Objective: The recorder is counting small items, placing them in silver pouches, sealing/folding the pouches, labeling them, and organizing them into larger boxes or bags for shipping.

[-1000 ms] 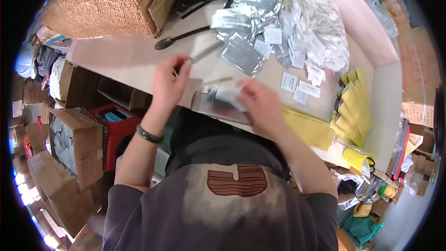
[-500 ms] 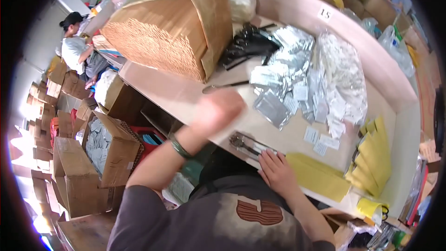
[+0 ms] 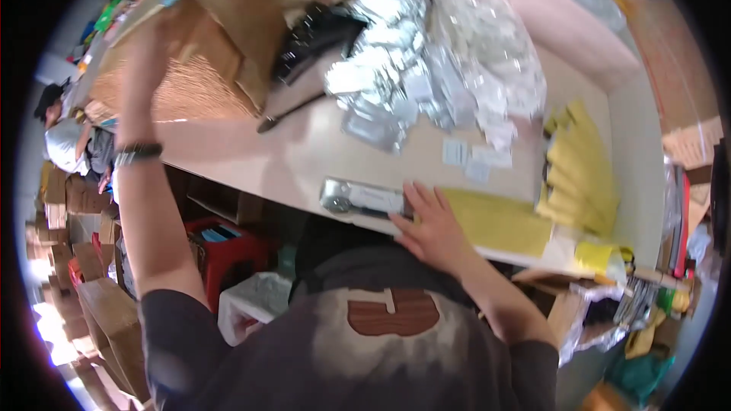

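My left arm reaches far up and left, and my blurred left hand (image 3: 156, 30) is in front of a large stack of brown corrugated cardboard (image 3: 199, 80). Its fingers are smeared, so what they touch is hidden. At the table's near edge my right hand (image 3: 432, 222) lies flat with fingers apart, between a yellow envelope (image 3: 495, 221) and a slim clear pack (image 3: 364, 196). Its fingertips touch the pack's right end. Inside the pack are a dark round end and a white label; the item's kind is unclear.
A dark long-handled tool (image 3: 291, 113) lies beyond the pack. Silver pouches (image 3: 373, 68), a black plastic bundle (image 3: 316, 42) and a clear bag of white packets (image 3: 487, 46) fill the back. Yellow envelopes (image 3: 579, 175) fan out at right. A red stool (image 3: 228, 255) stands below left.
My left hand has swung from above the near table edge up and left to the cardboard stack. My right hand stays by the pack. The whole view has shifted.
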Demonstrator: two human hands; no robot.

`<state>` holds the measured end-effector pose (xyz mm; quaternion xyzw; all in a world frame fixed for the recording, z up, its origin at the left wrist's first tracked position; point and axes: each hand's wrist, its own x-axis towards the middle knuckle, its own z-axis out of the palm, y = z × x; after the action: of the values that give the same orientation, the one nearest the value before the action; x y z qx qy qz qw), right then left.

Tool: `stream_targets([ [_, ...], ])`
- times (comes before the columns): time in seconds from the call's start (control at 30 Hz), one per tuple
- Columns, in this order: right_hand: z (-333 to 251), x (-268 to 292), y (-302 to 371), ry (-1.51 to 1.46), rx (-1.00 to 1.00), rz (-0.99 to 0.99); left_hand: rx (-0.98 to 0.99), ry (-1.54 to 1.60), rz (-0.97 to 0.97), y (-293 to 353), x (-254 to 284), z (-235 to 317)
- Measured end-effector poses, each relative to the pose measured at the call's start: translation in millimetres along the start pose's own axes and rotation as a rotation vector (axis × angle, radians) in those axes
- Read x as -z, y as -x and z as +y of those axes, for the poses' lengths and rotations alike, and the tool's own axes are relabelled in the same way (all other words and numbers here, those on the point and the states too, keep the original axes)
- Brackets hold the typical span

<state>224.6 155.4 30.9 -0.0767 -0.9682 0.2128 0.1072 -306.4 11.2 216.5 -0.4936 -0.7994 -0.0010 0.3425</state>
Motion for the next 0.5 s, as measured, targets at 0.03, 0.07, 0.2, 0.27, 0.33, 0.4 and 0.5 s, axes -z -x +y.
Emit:
stream_targets([
  [0.03,4,0,1,-0.033,-0.017,-0.022,0.001,0.284,0.263,22,22,-8],
  [0.07,11,-2,8,-0.069,-0.040,0.010,0.293,0.720,0.032,48,54,45],
  [0.2,19,-9,10,-0.124,-0.006,0.007,0.902,1.119,-0.209,192,27,121],
  [0.27,16,-7,14,-0.054,-0.016,-0.007,0.598,1.373,-0.722,205,30,168],
  [0.33,17,-6,16,0.022,-0.012,-0.017,0.455,1.484,-0.928,192,27,193],
  [0.4,15,-6,15,0.024,-0.017,-0.015,0.429,1.237,-1.009,197,11,191],
  [0.5,10,-15,6,-0.001,0.004,0.026,0.360,1.184,-0.863,188,5,226],
])
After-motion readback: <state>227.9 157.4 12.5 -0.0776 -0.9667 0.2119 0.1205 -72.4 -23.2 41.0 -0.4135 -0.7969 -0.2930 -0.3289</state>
